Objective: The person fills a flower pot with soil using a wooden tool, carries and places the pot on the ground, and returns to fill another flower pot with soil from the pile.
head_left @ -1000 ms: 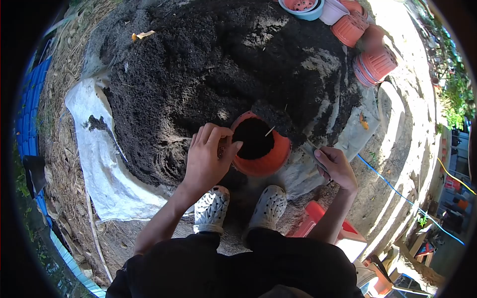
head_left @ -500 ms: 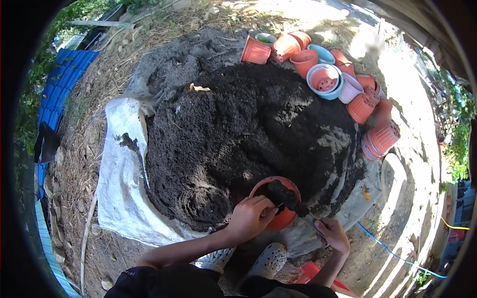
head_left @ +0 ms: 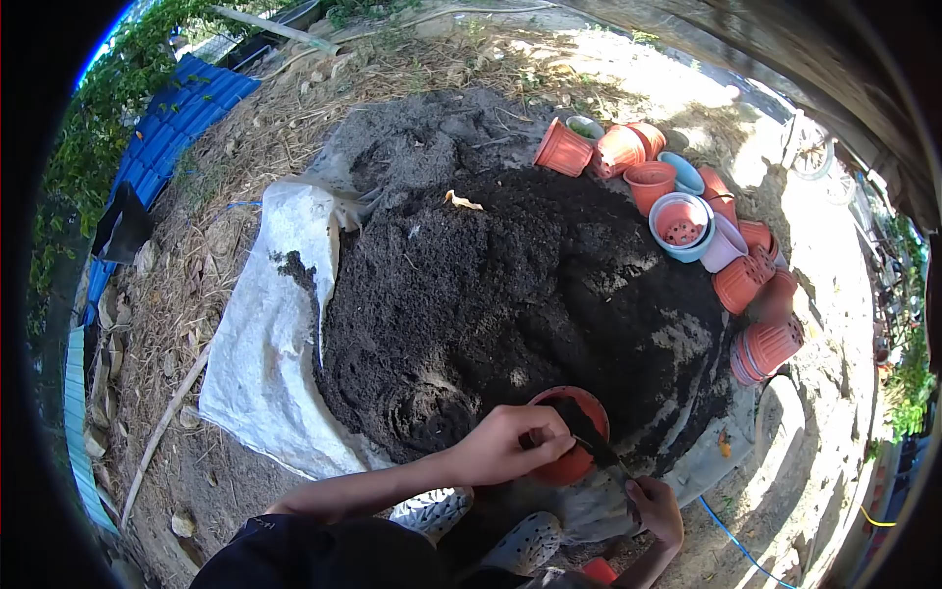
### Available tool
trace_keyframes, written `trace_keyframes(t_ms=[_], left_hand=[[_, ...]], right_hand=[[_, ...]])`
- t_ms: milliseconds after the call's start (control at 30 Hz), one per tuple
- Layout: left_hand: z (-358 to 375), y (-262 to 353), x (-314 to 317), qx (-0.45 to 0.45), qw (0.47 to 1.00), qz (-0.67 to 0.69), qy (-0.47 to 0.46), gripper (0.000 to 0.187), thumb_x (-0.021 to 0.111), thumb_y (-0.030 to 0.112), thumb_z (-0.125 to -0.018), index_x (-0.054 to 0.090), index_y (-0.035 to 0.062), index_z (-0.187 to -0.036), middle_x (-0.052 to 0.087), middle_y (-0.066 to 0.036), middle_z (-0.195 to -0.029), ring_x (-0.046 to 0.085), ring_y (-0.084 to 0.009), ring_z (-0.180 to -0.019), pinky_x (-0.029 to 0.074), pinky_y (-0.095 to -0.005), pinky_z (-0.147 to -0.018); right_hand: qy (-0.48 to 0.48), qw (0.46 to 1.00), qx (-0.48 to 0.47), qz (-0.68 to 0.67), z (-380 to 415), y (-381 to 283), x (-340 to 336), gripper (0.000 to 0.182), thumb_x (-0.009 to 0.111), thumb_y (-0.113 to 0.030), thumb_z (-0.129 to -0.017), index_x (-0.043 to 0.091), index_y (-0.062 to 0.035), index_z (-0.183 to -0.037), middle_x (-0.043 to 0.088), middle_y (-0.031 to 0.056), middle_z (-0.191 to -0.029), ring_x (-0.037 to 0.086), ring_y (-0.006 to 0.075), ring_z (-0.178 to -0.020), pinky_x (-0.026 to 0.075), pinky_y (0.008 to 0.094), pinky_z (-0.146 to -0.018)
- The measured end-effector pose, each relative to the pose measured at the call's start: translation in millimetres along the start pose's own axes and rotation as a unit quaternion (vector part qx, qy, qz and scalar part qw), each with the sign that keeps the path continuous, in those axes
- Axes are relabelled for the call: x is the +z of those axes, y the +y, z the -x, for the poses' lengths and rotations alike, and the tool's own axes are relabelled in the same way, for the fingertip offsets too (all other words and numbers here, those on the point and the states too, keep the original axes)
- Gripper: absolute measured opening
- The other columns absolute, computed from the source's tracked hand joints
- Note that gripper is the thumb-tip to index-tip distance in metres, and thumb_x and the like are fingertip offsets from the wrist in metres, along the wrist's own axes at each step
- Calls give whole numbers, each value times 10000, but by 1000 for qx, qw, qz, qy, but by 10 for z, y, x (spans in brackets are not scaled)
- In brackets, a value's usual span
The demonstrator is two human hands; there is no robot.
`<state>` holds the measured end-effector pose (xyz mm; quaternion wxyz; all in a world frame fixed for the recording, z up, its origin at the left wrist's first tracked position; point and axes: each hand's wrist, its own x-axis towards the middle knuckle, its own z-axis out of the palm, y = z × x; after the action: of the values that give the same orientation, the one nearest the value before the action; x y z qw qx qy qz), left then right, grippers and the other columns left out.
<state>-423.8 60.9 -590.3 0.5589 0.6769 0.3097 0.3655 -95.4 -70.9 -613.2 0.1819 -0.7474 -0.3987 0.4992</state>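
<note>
My left hand is over the left rim of an orange pot, thumb and fingers pinched on something thin that I cannot make out. Dark soil shows inside the pot. My right hand, to the lower right of the pot, is closed on the handle of a small trowel, whose dark blade lies over the pot's right side. Behind the pot spreads a large heap of dark soil on a pale sheet.
Orange pots and a pale blue pot curve along the heap's right edge. My shoes stand below the pot. A blue hose lies at the lower right, a long stick at the left.
The view has shifted, so the heap and pots appear further right and lower. The dark clump of soil that was on the trowel no longer shows; the blade is now tilted down over the pot.
</note>
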Motion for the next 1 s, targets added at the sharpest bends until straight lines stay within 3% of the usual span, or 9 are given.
trace_keyframes(t_ms=[67, 167, 233, 333, 500, 600, 733, 800, 1000], left_hand=[[-76, 12, -170, 52, 972, 106, 201, 211, 594, 229, -1034, 630, 25, -1071, 656, -50, -844, 635, -149, -693, 515, -318, -657], [-315, 35, -724, 89, 831, 187, 517, 485, 503, 332, -1090, 430, -23, -1411, 666, -92, -961, 599, -132, -721, 504, -309, -721], [-342, -169, -1020, 13, 798, 209, 566, 574, 470, 388, -1097, 350, -36, -1464, 666, -92, -977, 599, -122, -755, 495, -305, -749], [-276, -383, -994, -44, 797, 145, 585, 545, 492, 360, -1092, 373, -17, -1467, 668, -83, -970, 606, -121, -757, 496, -299, -741], [-107, -598, -583, -128, 853, 156, 481, 362, 547, 287, -1078, 525, 28, -1330, 663, -47, -957, 617, -103, -790, 502, -275, -731], [-94, -678, -347, -169, 910, 161, 344, 248, 567, 274, -1069, 610, 41, -1140, 663, -27, -856, 622, -107, -752, 517, -264, -723], [-12, -792, -171, -231, 964, 26, 132, 263, 661, 223, -1018, 596, 2, -1146, 678, -44, -868, 672, -130, -799, 545, -283, -759], [52, -881, -88, -229, 970, -9, 85, 274, 674, 217, -1008, 596, -5, -1148, 694, -65, -881, 688, -142, -813, 551, -293, -757], [156, -1015, -12, -238, 968, -82, 5, 310, 721, 262, -957, 644, -18, -1066, 733, -150, -869, 741, -265, -842, 571, -377, -765]], right_hand=[[30, 999, -20, 36, 12, -27, -3, 302, 664, -252, -1000, 664, -10, -821, 599, 17, -591, 539, 74, -494, 396, 263, -467], [80, 991, -17, 109, 16, 3, -23, 257, 738, -249, -927, 724, 7, -938, 621, 50, -612, 551, 95, -559, 433, 305, -544], [92, 986, -30, 134, 57, -54, -36, 263, 756, -252, -907, 721, 6, -941, 617, 51, -616, 535, 98, -567, 431, 310, -553], [107, 982, -53, 145, 52, -92, -55, 278, 786, -249, -874, 717, 8, -953, 607, 49, -625, 507, 100, -583, 426, 312, -563], [121, 983, -70, 119, 36, -117, -75, 288, 817, -217, -844, 707, 12, -979, 594, 43, -642, 501, 94, -601, 424, 302, -573], [128, 983, -98, 84, 3, -133, -61, 207, 778, -117, -861, 698, 24, -990, 593, -14, -692, 497, 61, -673, 414, 273, -613], [155, 982, -90, 53, -74, -59, -50, 170, 709, -151, -942, 666, 9, -908, 600, -6, -661, 507, 57, -609, 408, 267, -560], [167, 984, -61, 9, -125, -31, -61, 280, 653, -212, -1003, 621, -13, -808, 580, -7, -608, 494, 55, -550, 385, 272, -509], [132, 990, -38, 6, -284, -57, -115, 335, 600, -280, -1044, 613, -26, -824, 563, 10, -568, 525, 81, -476, 390, 270, -462]])
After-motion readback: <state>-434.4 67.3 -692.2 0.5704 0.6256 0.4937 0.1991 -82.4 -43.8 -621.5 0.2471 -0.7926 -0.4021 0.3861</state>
